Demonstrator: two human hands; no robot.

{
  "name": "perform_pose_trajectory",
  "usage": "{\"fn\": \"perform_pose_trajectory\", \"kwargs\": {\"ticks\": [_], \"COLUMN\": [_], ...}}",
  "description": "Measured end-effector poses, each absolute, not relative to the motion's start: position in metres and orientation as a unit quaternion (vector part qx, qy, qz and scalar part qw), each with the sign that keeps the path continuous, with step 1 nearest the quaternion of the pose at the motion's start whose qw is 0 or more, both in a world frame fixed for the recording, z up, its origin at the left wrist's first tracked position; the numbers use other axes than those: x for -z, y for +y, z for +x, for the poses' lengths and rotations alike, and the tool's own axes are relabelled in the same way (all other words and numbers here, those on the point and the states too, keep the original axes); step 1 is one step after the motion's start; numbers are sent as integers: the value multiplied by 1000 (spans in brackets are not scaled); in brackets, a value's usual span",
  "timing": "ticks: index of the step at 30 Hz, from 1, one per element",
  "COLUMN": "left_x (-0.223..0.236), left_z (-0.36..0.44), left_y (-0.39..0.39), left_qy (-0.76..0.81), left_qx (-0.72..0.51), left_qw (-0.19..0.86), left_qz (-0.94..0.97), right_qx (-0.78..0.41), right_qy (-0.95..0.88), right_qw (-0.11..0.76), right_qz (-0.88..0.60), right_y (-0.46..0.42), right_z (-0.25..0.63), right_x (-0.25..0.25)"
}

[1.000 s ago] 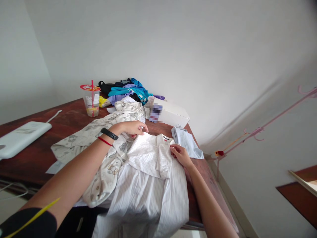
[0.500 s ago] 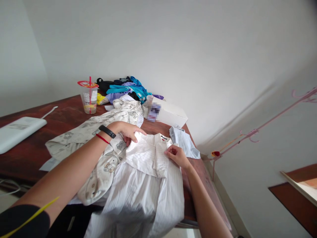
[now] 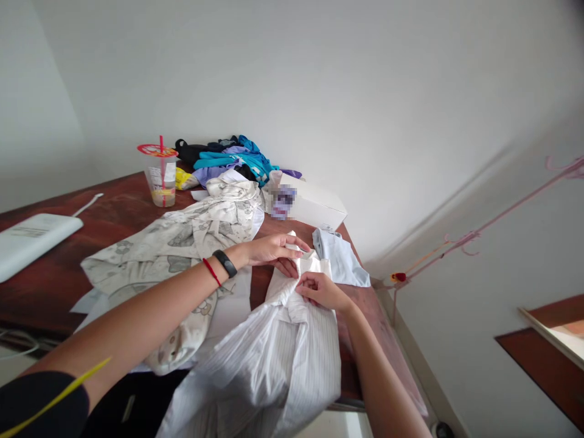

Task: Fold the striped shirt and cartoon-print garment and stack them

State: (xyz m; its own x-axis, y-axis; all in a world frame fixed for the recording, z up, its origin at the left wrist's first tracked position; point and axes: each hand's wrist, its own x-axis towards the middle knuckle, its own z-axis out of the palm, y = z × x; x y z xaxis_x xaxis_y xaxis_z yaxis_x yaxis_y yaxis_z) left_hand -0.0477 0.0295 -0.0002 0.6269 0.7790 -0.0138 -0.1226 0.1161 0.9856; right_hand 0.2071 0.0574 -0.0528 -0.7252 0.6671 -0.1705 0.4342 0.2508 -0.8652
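Observation:
A white striped shirt (image 3: 274,347) lies over the table's front edge, its lower part hanging down toward me. My left hand (image 3: 280,252), with a black band and a red string at the wrist, grips the shirt's left side near the collar, folded in toward the middle. Just below it, my right hand (image 3: 322,289) pinches the cloth near the shirt's centre. Part of the collar is hidden behind my left fingers. To the left lies a cream garment with printed animal figures (image 3: 182,243), spread loosely. A folded light blue garment (image 3: 342,258) rests beyond my right hand.
A plastic cup with a red straw (image 3: 162,179) stands at the back left, near a white power bank (image 3: 36,240) with a cable. A clothes pile (image 3: 241,158) and a white box (image 3: 317,204) sit against the wall. A pink rack (image 3: 483,231) stands right.
My left hand has moved right, carrying the shirt's left side over toward the middle. My right hand has shifted slightly left. The shirt's upper part is now narrower and bunched.

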Motion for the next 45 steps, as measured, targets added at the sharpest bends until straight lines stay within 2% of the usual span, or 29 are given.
{"fn": "perform_pose_trajectory", "kwargs": {"ticks": [5,10,14,26,32,35,40,45], "left_x": [27,47,43,41,34,23,1,-17], "left_z": [-10,8,12,9,11,10,-2,-19], "left_y": [25,21,13,2,-2,-5,-32,-92], "left_qy": [240,272,288,254,265,344,501,510], "left_qx": [-335,-342,-370,-308,-293,-281,-166,-62], "left_qw": [675,573,485,287,289,257,273,325], "left_qz": [612,693,739,871,872,859,805,794], "right_qx": [-515,-558,-612,-615,-637,-661,-664,-644], "right_qy": [-773,-717,-641,-662,-563,-538,-516,-513], "right_qw": [161,245,301,260,338,357,385,394], "right_qz": [-333,-339,-352,-340,-404,-383,-381,-408], "right_y": [61,65,66,57,64,66,69,73], "right_z": [207,206,205,207,205,203,203,204], "right_x": [57,61,63,55,67,69,66,69]}}
